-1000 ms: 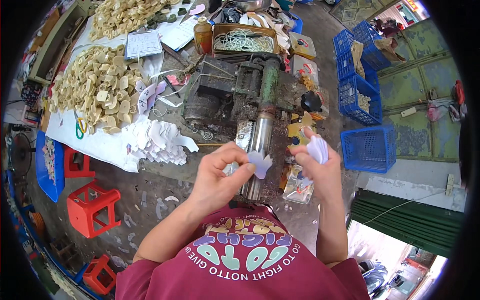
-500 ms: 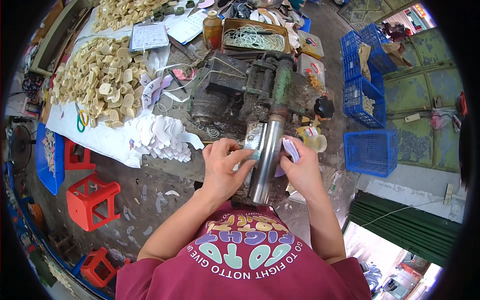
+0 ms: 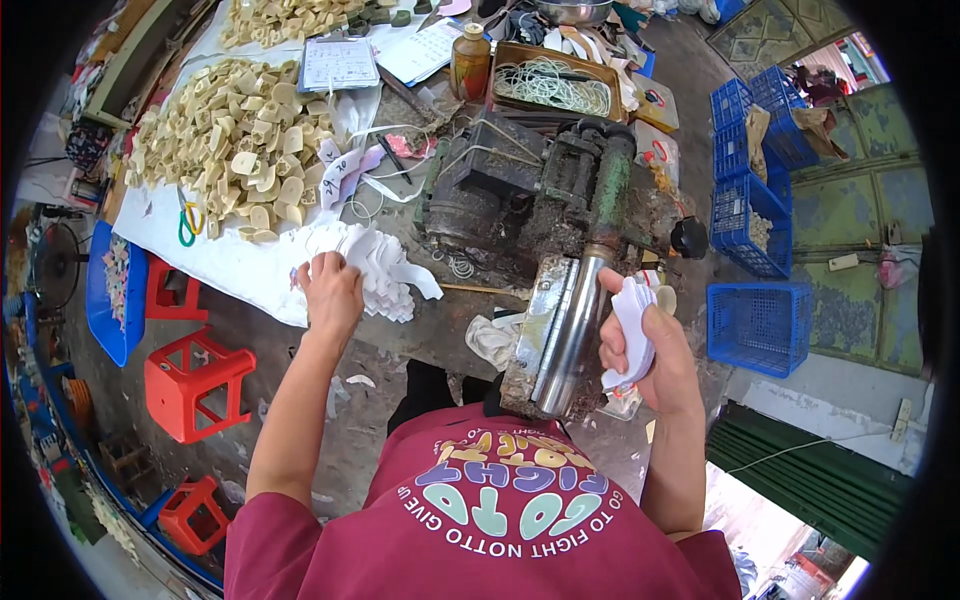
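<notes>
White cut pieces (image 3: 375, 270) under left hand (image 3: 330, 290)'s fingers; right hand (image 3: 645, 345) clasps a white stack (image 3: 632, 330).

My bench (image 3: 420, 330) carries a dark machine (image 3: 520, 190) with a steel roller (image 3: 575, 330). A white sheet (image 3: 230, 265) on the bench holds a heap of cream pieces (image 3: 225, 135) and a stack of white cutouts (image 3: 375, 265). Further back stand a brown jar (image 3: 470, 62) and a tray of pale rings (image 3: 553, 85).

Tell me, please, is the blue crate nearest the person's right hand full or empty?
Empty: through the open top of the blue crate only its bare lattice floor and walls show. It stands beyond the right hand.
</notes>
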